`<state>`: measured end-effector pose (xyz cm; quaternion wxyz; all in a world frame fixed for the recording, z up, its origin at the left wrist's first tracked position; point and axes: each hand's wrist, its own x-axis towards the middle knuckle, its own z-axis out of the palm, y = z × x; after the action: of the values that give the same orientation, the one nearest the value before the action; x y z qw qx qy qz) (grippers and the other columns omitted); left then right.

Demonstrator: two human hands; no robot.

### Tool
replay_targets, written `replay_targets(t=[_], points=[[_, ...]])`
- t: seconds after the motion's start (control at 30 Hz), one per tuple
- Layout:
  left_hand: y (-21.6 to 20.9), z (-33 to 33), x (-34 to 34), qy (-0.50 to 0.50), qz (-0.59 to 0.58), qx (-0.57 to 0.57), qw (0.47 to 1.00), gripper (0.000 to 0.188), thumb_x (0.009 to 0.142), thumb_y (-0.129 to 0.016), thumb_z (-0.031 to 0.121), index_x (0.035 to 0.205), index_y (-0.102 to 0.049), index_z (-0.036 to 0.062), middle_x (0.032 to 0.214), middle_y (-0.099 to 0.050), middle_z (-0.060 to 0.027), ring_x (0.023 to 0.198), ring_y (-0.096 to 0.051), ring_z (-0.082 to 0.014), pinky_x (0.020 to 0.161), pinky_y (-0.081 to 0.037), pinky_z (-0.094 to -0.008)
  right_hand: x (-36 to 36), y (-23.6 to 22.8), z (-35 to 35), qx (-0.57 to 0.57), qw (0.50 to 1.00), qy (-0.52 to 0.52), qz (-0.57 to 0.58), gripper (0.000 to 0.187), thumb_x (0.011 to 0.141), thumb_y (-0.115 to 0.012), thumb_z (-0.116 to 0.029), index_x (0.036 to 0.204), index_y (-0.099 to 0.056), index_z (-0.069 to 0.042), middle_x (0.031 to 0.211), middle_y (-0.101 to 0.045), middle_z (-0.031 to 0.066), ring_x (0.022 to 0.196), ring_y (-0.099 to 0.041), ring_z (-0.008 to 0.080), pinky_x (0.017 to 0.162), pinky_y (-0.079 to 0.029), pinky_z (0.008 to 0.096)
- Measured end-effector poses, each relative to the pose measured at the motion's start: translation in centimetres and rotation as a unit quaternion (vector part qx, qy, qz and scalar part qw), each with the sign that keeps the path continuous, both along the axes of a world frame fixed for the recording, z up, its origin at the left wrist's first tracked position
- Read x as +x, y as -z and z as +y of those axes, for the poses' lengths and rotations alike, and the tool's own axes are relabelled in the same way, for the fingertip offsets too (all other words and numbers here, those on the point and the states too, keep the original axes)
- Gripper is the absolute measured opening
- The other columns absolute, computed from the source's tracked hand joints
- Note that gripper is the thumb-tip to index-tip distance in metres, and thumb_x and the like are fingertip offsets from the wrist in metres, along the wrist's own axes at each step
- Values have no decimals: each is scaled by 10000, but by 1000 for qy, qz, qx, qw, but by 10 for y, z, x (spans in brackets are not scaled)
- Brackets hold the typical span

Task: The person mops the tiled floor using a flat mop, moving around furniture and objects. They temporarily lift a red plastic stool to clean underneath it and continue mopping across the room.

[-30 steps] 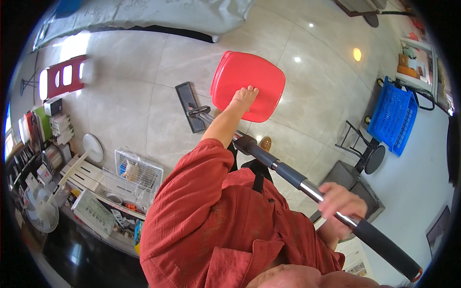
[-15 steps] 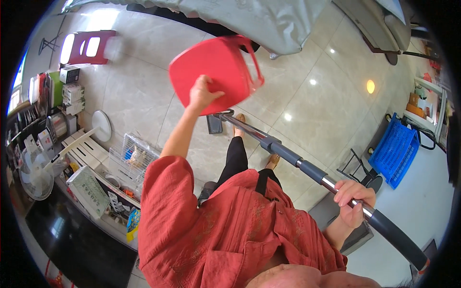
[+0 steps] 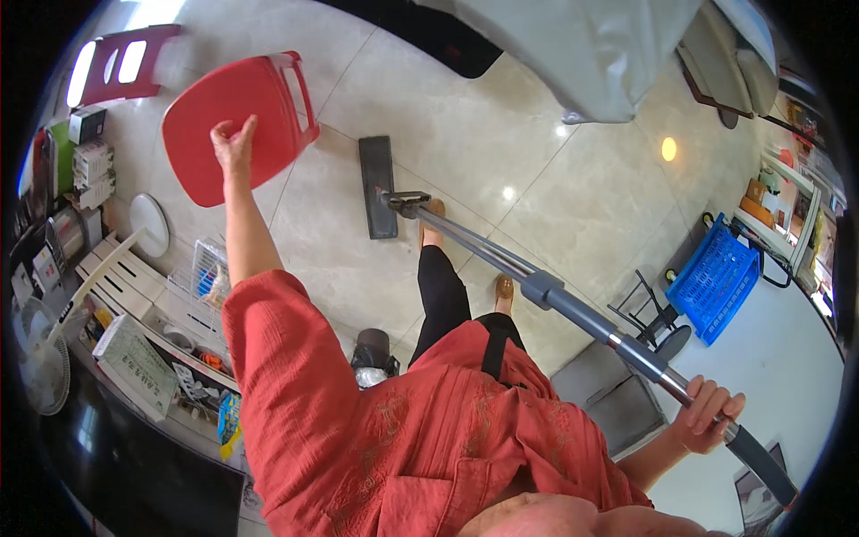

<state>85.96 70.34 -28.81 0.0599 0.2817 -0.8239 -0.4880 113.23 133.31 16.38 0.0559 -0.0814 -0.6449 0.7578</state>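
Note:
My left arm reaches out to the far left, where my left hand point(image 3: 234, 148) grips a red plastic stool point(image 3: 201, 112) at the middle of its flat seat. Thumb and forefinger show, while the other fingers are partly hidden. A side frame with an opening shows on the stool's right. Round the metal pole of a flat mop point(image 3: 582, 309) my right hand point(image 3: 710, 414) is closed, just below the dark grip at its end. The pole slants down to the left, and its long dark grey mop head point(image 3: 378, 188) rests on the tiles ahead of my feet.
A grey cloth-covered piece of furniture point(image 3: 591, 54) hangs over the far side. Another dark red stool point(image 3: 125, 67) stands far left. Along the left are a white fan point(image 3: 40, 362), boxes and a wire cage point(image 3: 210, 277). At right stands a blue crate point(image 3: 716, 277). A bin point(image 3: 371, 345) sits near my legs.
My left hand has carried the red stool leftward. The mop head, partly hidden before, now shows fully, farther left and turned. My right hand has shifted right and down with the pole.

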Motion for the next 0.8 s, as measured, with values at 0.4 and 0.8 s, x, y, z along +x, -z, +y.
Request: replay_targets(t=[0.4, 0.8], points=[[36, -54, 62, 79, 37, -173, 981, 539, 749, -833, 266, 1175, -589, 43, 1056, -627, -116, 961, -593, -242, 859, -497, -367, -18, -4, 5, -22, 999, -49, 7, 149, 940, -620, -201, 1013, -508, -132, 607, -501, -31, 558, -484, 111, 656, -315, 323], [-222, 378, 253, 481, 113, 90, 865, 770, 576, -828, 230, 1269, -533, 72, 1061, -641, -123, 1003, -619, -314, 873, -501, -410, 5, -34, -22, 57, 996, -60, 44, 427, 842, -734, -422, 1084, -533, -135, 740, -569, 8, 696, -543, 163, 918, -446, 523]])
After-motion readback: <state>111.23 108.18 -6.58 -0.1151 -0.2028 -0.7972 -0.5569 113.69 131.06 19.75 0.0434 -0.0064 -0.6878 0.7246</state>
